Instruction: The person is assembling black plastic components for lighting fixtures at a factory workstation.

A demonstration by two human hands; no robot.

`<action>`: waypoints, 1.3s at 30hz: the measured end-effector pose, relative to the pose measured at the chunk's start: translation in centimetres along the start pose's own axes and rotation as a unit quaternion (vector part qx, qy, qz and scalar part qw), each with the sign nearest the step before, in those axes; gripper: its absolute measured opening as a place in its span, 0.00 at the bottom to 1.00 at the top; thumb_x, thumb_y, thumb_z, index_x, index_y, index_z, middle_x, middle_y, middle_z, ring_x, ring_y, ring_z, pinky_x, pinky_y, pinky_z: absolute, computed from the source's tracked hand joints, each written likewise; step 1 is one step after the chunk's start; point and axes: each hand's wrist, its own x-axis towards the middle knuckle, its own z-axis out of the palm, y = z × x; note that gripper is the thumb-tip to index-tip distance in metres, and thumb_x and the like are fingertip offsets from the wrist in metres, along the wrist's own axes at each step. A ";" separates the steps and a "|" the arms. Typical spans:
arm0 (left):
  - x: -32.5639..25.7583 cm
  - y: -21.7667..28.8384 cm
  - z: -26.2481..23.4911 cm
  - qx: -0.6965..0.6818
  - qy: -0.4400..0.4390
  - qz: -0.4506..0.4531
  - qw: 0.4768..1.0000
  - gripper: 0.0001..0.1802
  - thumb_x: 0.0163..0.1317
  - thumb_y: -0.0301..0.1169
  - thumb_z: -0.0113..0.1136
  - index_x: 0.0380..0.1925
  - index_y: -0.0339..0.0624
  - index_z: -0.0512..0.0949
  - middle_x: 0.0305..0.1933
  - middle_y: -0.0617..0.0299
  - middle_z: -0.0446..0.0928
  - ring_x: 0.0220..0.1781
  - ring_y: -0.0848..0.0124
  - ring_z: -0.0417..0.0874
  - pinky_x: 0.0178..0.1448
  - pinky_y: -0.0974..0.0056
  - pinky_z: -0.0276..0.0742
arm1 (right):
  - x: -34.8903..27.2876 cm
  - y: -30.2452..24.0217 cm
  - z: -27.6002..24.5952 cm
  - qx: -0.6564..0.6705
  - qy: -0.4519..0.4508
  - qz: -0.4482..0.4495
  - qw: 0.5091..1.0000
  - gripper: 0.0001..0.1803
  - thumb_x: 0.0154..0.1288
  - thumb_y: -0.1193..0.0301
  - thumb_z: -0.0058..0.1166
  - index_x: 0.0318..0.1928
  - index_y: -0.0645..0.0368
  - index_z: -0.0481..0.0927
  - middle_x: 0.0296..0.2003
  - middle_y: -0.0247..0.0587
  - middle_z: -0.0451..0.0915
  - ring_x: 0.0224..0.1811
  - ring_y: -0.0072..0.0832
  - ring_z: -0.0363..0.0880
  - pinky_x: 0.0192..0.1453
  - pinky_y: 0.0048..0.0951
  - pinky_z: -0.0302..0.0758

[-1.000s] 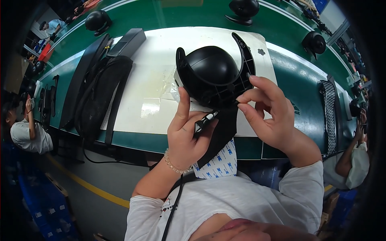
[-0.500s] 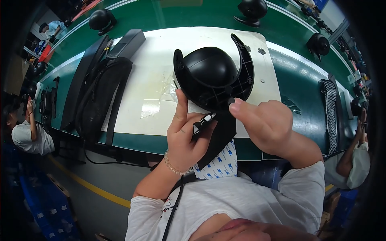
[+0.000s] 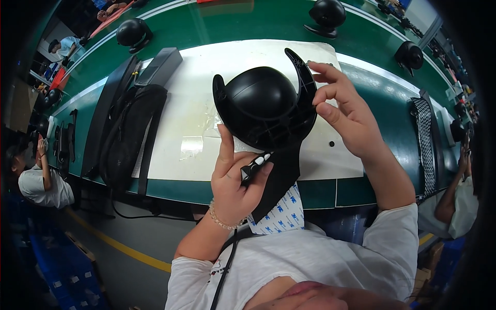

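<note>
A black domed plastic part with two curved horn-like arms (image 3: 263,106) is held above the white mat (image 3: 191,108). My left hand (image 3: 235,178) supports it from below, index finger up against the dome, and also grips a small black tool with a white tip (image 3: 256,165). My right hand (image 3: 343,111) pinches the right arm of the part near its top with thumb and fingertips. A black pointed strip (image 3: 281,181) hangs down from the part between my hands.
A black backpack and long black bars (image 3: 124,129) lie on the mat's left side. Other black domed parts (image 3: 133,33) (image 3: 328,13) (image 3: 408,54) stand on the green bench. A small black piece (image 3: 331,144) lies on the mat. Other people sit at far left (image 3: 36,178) and right (image 3: 457,201).
My right hand has moved from the lower front of the part up to its right arm. The part has tilted and shifted slightly up; my left hand stays under it with the tool.
</note>
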 end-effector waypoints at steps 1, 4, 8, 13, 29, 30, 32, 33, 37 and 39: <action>0.0 0.0 -0.1 -0.004 -0.006 0.000 1.000 0.11 0.45 0.18 0.63 0.30 0.32 0.75 0.65 0.35 0.51 0.37 0.67 0.82 0.43 0.71 0.75 | 0.0 0.1 0.0 0.001 0.000 0.001 1.000 0.07 0.61 0.67 0.52 0.36 0.56 0.75 0.59 0.42 0.62 0.59 0.36 0.61 0.62 0.34 0.56; 0.0 0.0 -0.1 -0.010 -0.008 -0.002 1.000 0.10 0.45 0.18 0.63 0.30 0.31 0.75 0.65 0.35 0.52 0.37 0.67 0.82 0.43 0.71 0.75 | 0.1 0.3 -0.3 -0.074 0.008 -0.037 0.997 0.08 0.61 0.66 0.52 0.37 0.55 0.76 0.56 0.41 0.66 0.58 0.36 0.63 0.61 0.35 0.58; 0.0 -0.2 -0.1 -0.001 -0.008 0.006 1.000 0.10 0.46 0.18 0.63 0.30 0.31 0.75 0.64 0.35 0.52 0.38 0.67 0.82 0.44 0.71 0.75 | 0.8 2.1 -1.2 -0.210 0.003 -0.242 0.947 0.11 0.55 0.63 0.57 0.37 0.53 0.78 0.51 0.38 0.72 0.53 0.37 0.68 0.57 0.37 0.65; -0.2 -0.2 -0.2 -0.010 -0.018 -0.011 1.000 0.10 0.45 0.18 0.63 0.29 0.31 0.75 0.65 0.35 0.52 0.37 0.67 0.82 0.44 0.70 0.75 | 0.6 2.6 -1.0 -0.314 0.058 -0.350 0.881 0.14 0.48 0.67 0.62 0.39 0.51 0.79 0.47 0.33 0.74 0.49 0.32 0.71 0.49 0.30 0.69; -1.0 -1.3 -0.6 -0.162 0.004 -0.009 0.987 0.13 0.41 0.27 0.71 0.27 0.40 0.75 0.67 0.41 0.50 0.44 0.63 0.74 0.35 0.71 0.73 | -1.5 -1.4 1.5 -0.165 -0.045 -0.347 0.922 0.18 0.45 0.64 0.65 0.38 0.54 0.78 0.33 0.31 0.78 0.29 0.28 0.72 0.32 0.26 0.69; -1.0 -1.2 -0.7 -0.163 0.004 -0.008 0.987 0.13 0.41 0.27 0.71 0.27 0.40 0.75 0.67 0.41 0.50 0.44 0.63 0.74 0.35 0.71 0.73 | -1.6 -1.4 1.6 -0.153 -0.041 -0.322 0.934 0.17 0.45 0.66 0.65 0.37 0.54 0.78 0.32 0.31 0.78 0.28 0.29 0.72 0.32 0.27 0.69; -1.2 -1.1 -0.9 -0.170 -0.007 -0.058 0.984 0.14 0.41 0.33 0.71 0.24 0.42 0.76 0.67 0.43 0.53 0.46 0.63 0.70 0.33 0.72 0.69 | -1.8 -1.4 1.8 -0.130 -0.046 -0.286 0.948 0.15 0.45 0.68 0.65 0.36 0.54 0.78 0.31 0.31 0.78 0.28 0.29 0.72 0.31 0.27 0.69; -1.2 -1.0 -0.9 -0.170 -0.006 -0.058 0.984 0.14 0.41 0.33 0.71 0.24 0.42 0.76 0.67 0.43 0.53 0.46 0.63 0.70 0.33 0.72 0.69 | -1.9 -1.4 1.9 -0.105 -0.051 -0.250 0.961 0.14 0.44 0.70 0.64 0.35 0.55 0.79 0.31 0.31 0.78 0.28 0.30 0.72 0.31 0.27 0.69; -1.0 -0.9 -0.7 -0.116 0.036 -0.025 0.992 0.15 0.40 0.38 0.71 0.21 0.41 0.76 0.65 0.45 0.56 0.46 0.63 0.68 0.34 0.71 0.67 | -1.4 -1.8 1.7 -0.093 -0.082 -0.233 0.964 0.13 0.42 0.72 0.65 0.32 0.55 0.79 0.30 0.31 0.78 0.29 0.31 0.72 0.32 0.27 0.69; -1.0 -0.7 -0.7 -0.107 0.042 -0.021 0.993 0.16 0.40 0.38 0.71 0.21 0.41 0.76 0.65 0.45 0.57 0.46 0.63 0.68 0.35 0.71 0.67 | -1.4 -2.0 1.5 -0.120 -0.054 -0.267 0.955 0.12 0.42 0.72 0.65 0.31 0.55 0.79 0.32 0.31 0.77 0.33 0.30 0.72 0.35 0.26 0.69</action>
